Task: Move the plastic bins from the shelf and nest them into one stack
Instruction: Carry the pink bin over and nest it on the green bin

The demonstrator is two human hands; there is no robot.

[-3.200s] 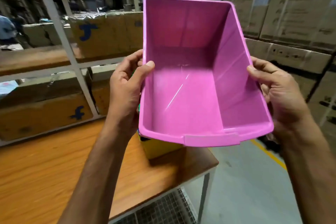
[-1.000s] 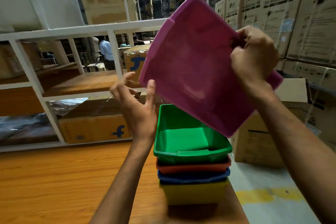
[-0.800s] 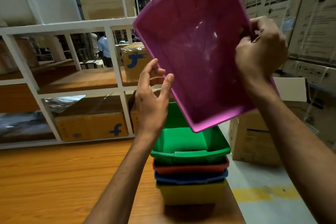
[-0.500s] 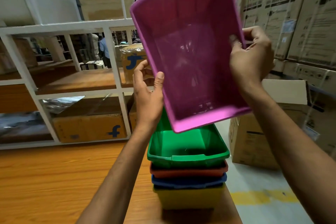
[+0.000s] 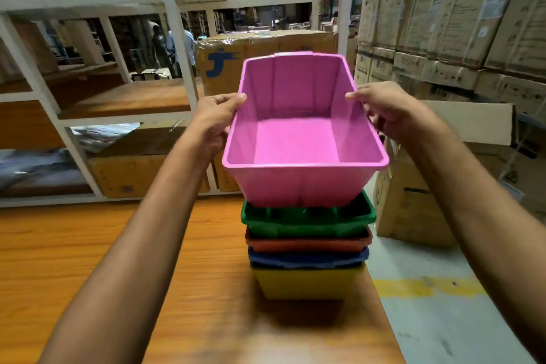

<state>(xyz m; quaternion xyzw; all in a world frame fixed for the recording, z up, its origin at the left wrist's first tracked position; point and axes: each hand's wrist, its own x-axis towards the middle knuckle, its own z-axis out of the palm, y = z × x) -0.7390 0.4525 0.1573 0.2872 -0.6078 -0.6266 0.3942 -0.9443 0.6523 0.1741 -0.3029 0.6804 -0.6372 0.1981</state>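
A pink plastic bin (image 5: 298,139) sits upright, mouth up, with its base lowered into the top of a nested stack. My left hand (image 5: 217,117) grips its left rim and my right hand (image 5: 387,111) grips its right rim. Below it the stack shows a green bin (image 5: 307,220), an orange-red bin (image 5: 307,242), a blue bin (image 5: 307,258) and a yellow bin (image 5: 307,282) at the bottom. The stack stands near the right end of the wooden table (image 5: 88,260).
A white metal shelf frame (image 5: 177,47) with wooden boards and taped cardboard boxes (image 5: 141,174) stands behind the table. Tall stacks of cartons (image 5: 443,9) fill the right. An open carton (image 5: 413,201) sits on the floor beside the table. People stand far back.
The pink bin was tilted up high in my right hand; it has been turned mouth up and brought down onto the green bin. My left hand has taken hold of its left rim.
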